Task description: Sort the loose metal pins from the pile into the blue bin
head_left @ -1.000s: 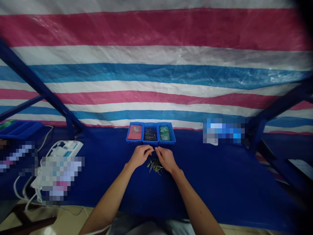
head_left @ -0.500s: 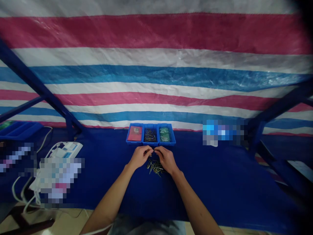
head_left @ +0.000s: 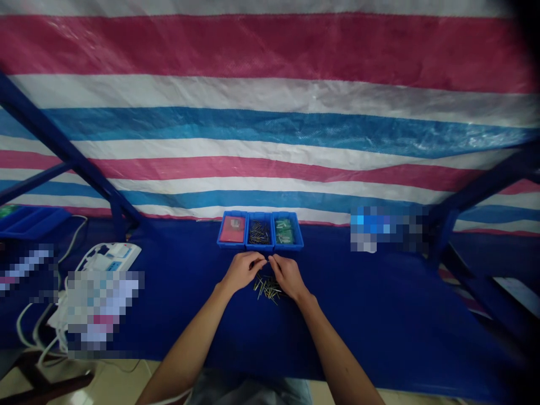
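My left hand [head_left: 243, 270] and my right hand [head_left: 287, 275] meet above the blue tabletop, fingertips pinched and almost touching. Whatever small piece sits between the fingertips is too little to make out. Just below the hands lies a loose pile of thin metal screws [head_left: 268, 289], brassy and dark. Behind the hands stand three joined blue bins: the left bin holds a flat pink-red packet [head_left: 232, 229], the middle one dark screws [head_left: 259, 232], and the right one green-and-white small pieces [head_left: 284, 230].
At the left lie a white power strip [head_left: 118, 256], cables and a blurred patch. A blue divided tray [head_left: 34, 222] stands at the far left. A blurred blue packet [head_left: 371, 222] lies at the back right. Blue frame posts [head_left: 84, 169] rise at both sides before a striped sheet [head_left: 270, 135].
Both hands stay pinched together in nearly the same spot; the fingertips have shifted very slightly. The view has moved a little.
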### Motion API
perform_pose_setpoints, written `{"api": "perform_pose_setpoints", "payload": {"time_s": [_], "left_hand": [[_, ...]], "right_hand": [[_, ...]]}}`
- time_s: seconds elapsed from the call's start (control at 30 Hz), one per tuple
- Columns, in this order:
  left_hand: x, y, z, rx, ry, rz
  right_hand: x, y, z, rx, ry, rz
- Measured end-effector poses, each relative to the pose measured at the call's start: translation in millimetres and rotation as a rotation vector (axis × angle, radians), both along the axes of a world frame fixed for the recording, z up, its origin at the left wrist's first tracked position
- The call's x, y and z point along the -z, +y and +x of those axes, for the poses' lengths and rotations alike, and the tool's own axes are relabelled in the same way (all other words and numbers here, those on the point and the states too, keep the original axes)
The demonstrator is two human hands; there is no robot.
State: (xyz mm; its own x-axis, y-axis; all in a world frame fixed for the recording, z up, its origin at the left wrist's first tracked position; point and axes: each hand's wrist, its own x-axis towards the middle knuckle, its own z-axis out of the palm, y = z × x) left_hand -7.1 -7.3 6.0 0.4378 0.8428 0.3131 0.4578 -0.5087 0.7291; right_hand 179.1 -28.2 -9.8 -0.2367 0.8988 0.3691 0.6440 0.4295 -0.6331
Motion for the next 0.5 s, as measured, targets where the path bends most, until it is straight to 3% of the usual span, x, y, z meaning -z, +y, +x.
{"api": "perform_pose_setpoints", "payload": {"time_s": [0.5], "left_hand": [[0.8,1.6,-1.6,0.009,-0.023,-0.004]], "right_hand": [[-4.6,-0.5,2.1,-0.055,0.065,-0.057]]}}
